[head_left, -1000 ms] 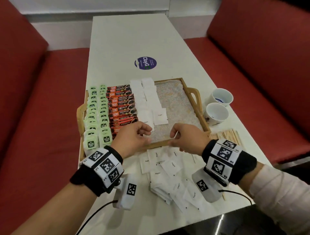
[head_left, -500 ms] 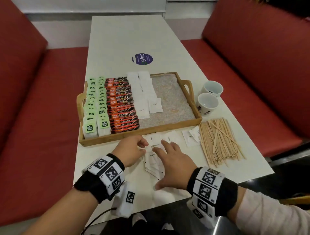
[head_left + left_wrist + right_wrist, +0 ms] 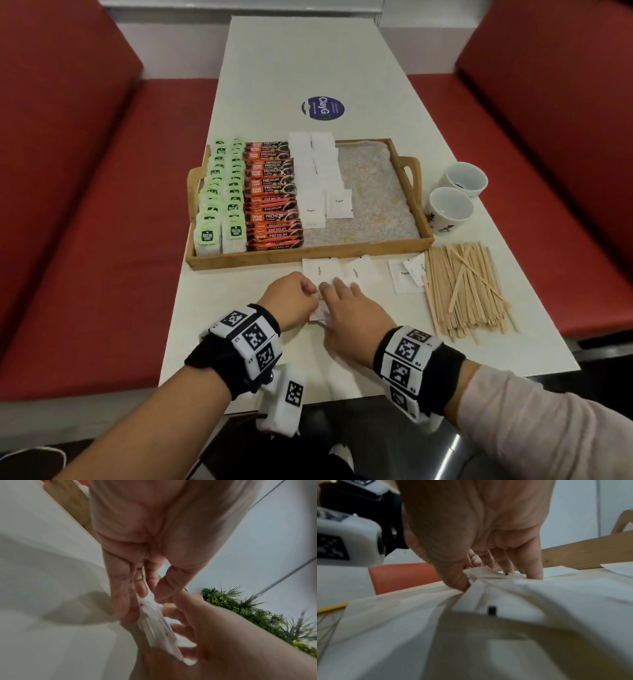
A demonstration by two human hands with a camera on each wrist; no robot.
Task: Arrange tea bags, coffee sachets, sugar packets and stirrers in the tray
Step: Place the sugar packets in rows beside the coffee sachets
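On the white bench (image 3: pixel 274 85) the wooden tray (image 3: pixel 308 255) holds, from its left side, two rows of green tea bags (image 3: pixel 221 192), then a column of red coffee sachets (image 3: pixel 274 195), then two columns of white sugar packets (image 3: pixel 317 171); its right part is bare. In front of the tray, the left hand (image 3: pixel 289 301) lies knuckles up with fingers curled, its grip narrow, thumb and fingertips pinching the edge of a small stack of loose sugar packets (image 3: pixel 157 626). Just right of it, touching the same stack, the right hand (image 3: pixel 352 315) lies palm down, its fingers (image 3: pixel 532 569) stretched forward and pressing the packets flat to the bench, thumb tucked against their edge. More single packets (image 3: pixel 404 275) lie near the tray's front rim. Further right sits the heap of wooden stirrers (image 3: pixel 466 287), and beyond it two white cups (image 3: pixel 455 192) beside the tray's right handle.
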